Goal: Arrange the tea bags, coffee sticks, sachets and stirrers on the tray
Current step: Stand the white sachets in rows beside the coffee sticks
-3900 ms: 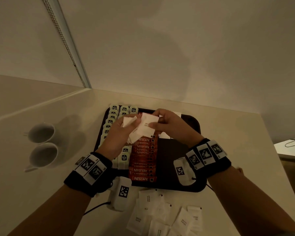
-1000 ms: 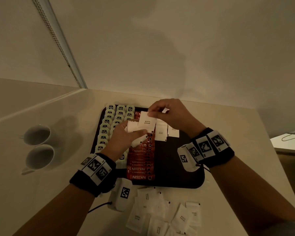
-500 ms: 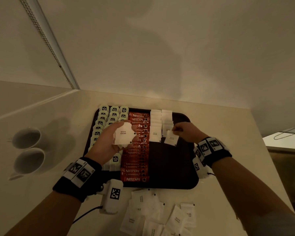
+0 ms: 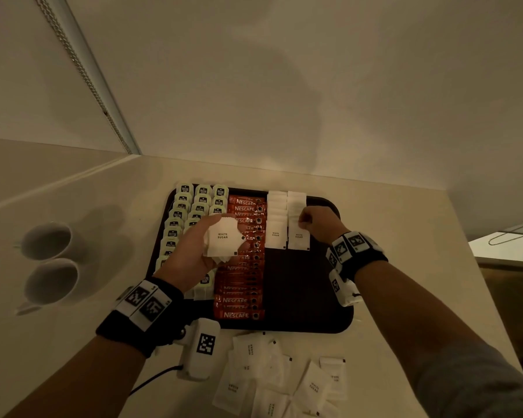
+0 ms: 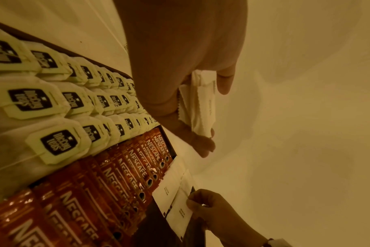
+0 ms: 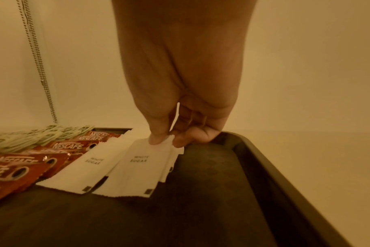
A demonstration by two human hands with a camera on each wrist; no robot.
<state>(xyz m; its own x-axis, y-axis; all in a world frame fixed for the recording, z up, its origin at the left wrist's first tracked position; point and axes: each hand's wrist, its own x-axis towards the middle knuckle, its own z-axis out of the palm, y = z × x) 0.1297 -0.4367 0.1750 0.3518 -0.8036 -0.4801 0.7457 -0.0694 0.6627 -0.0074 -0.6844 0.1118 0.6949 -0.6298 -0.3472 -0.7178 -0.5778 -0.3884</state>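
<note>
A dark tray holds rows of tea bags, a column of red coffee sticks and two columns of white sugar sachets. My right hand pinches the top edge of the front sachet in the right column, which lies flat on the tray. In the right wrist view, thumb and finger of the right hand nip that sachet. Above the sticks, my left hand grips a small stack of sugar sachets. The left wrist view shows the stack edge-on.
Several loose sugar sachets lie on the counter just in front of the tray. Two white cups stand to the left. A wall closes off the back, and the tray's right half is bare.
My right hand took one sachet from the left hand's stack, carried it to the right column and set it straight. The left hand drew back slightly with the stack.
</note>
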